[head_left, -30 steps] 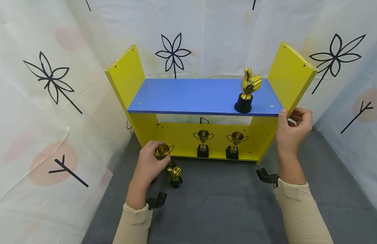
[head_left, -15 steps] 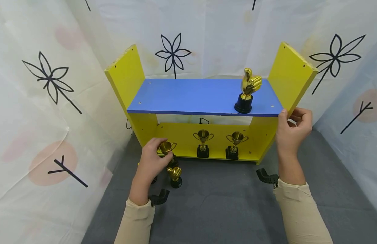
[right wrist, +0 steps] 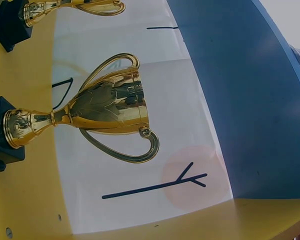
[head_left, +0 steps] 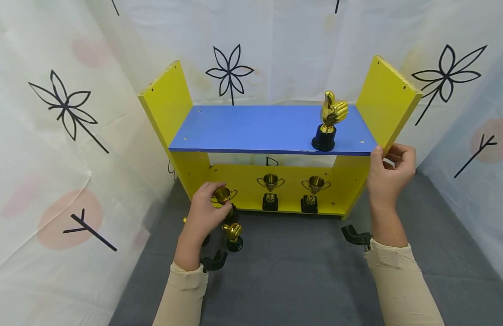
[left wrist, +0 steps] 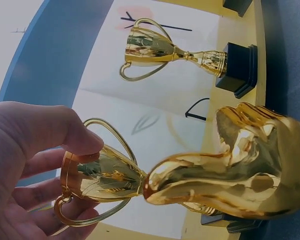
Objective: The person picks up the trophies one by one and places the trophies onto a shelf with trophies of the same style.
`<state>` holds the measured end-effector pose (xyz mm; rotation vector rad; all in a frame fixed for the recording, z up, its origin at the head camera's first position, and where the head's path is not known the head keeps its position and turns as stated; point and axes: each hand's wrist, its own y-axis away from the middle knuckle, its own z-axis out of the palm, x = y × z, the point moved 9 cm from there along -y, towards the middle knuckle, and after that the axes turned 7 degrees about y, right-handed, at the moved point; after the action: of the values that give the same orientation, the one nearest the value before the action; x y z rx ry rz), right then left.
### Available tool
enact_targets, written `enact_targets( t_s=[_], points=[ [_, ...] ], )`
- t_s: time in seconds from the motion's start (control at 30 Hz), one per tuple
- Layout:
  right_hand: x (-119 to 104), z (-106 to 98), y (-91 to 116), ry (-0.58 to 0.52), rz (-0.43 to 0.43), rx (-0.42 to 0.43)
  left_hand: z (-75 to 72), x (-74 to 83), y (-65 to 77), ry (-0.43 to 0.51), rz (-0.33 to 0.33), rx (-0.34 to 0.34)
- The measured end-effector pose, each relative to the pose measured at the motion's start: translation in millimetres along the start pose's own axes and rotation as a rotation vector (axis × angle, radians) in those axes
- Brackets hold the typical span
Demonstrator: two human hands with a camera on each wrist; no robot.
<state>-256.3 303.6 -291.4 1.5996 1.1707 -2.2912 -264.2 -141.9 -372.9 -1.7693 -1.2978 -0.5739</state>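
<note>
My left hand [head_left: 204,208] pinches a gold trophy cup [head_left: 224,194] by its bowl, at the lower shelf's left front. In the left wrist view, thumb and fingers lie around the rim of this cup [left wrist: 107,177]; a thumbs-up trophy partly hides its stem and base. My right hand [head_left: 391,174] grips the front edge of the shelf unit's yellow right panel [head_left: 391,97], thumb in front. Two more trophy cups, a middle one [head_left: 270,182] and a right one [head_left: 316,185], stand upright on the yellow lower shelf [head_left: 243,181].
A large gold thumbs-up trophy [head_left: 329,117] stands at the right of the blue upper shelf [head_left: 251,127]. A small thumbs-up trophy [head_left: 233,233] stands on the grey cloth [head_left: 292,271] before the unit. Another dark base [head_left: 205,240] shows partly behind my left wrist.
My left hand has moved slightly right and away from me, carrying the trophy cup toward the lower shelf. The right hand keeps its grip on the panel.
</note>
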Motion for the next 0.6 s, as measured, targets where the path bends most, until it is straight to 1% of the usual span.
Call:
enact_targets(
  t_s=[0.07, 0.2, 0.43, 0.6],
  points=[
    [1, 0, 0, 0.008, 0.001, 0.000, 1.5, -0.1, -1.3, -0.003, 0.010, -0.006],
    [-4, 0, 1, 0.010, -0.007, -0.005, 3.8, -2.2, -3.3, -0.004, 0.019, -0.020],
    [-10, 0, 3, -0.006, -0.012, -0.002, 7.3, -8.9, -6.5, -0.009, -0.002, -0.044],
    [-9, 0, 3, 0.012, -0.012, -0.006, 8.1, -8.8, -8.5, -0.020, -0.002, -0.049]
  ],
)
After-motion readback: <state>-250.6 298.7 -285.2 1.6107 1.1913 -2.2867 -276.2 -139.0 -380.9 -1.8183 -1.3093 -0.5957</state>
